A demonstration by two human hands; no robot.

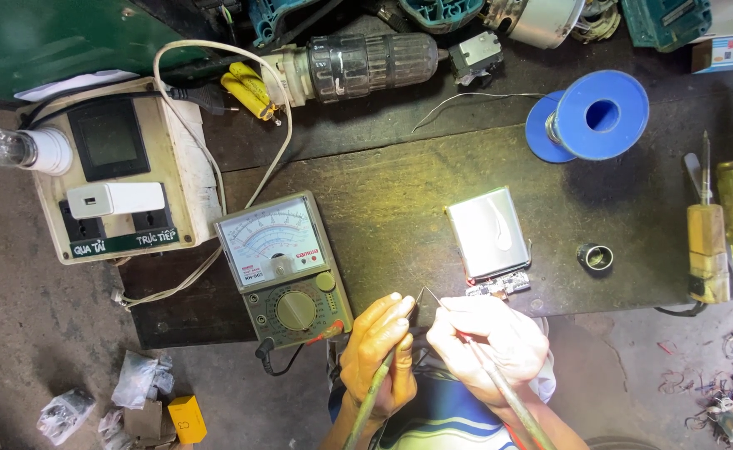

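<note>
My left hand (377, 350) grips a thin probe with a greenish-yellow shaft, its metal tip pointing up near the bench's front edge. My right hand (490, 340) holds a second probe (500, 383) with a red band; its tip meets the other just left of a small circuit board (500, 287). That board hangs off a flat silver battery pack (489, 232) lying on the dark bench (383, 183). An analog multimeter (283, 267) with a needle dial sits just left of my hands.
A socket box (116, 179) with a white plug and a bulb stands at the left. A drill motor (358, 65) and power tool parts line the back. A blue solder spool (592, 117), a metal ring (596, 257) and yellow screwdrivers (721, 225) lie at the right.
</note>
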